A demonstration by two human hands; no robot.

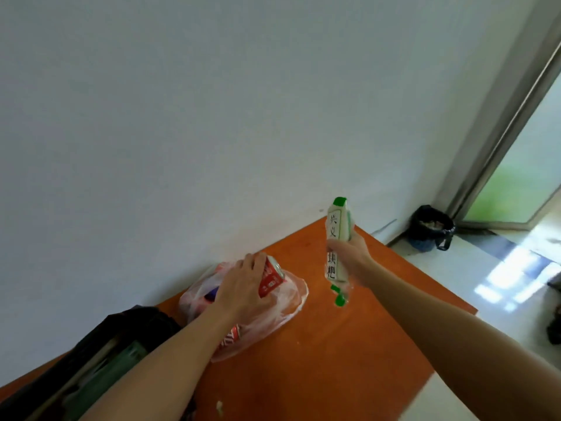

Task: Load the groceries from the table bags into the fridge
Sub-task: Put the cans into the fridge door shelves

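On orange table: left hand grips red can over plastic bag; right hand grips green-white packet.

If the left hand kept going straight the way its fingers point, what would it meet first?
The left hand is already closed on the red can above the plastic bag. Past the can, the white wall looks next, though depth is unclear.

Orange table, pinkish see-through bag, red can with white print, white packet with green ends and black characters, black bin at right.
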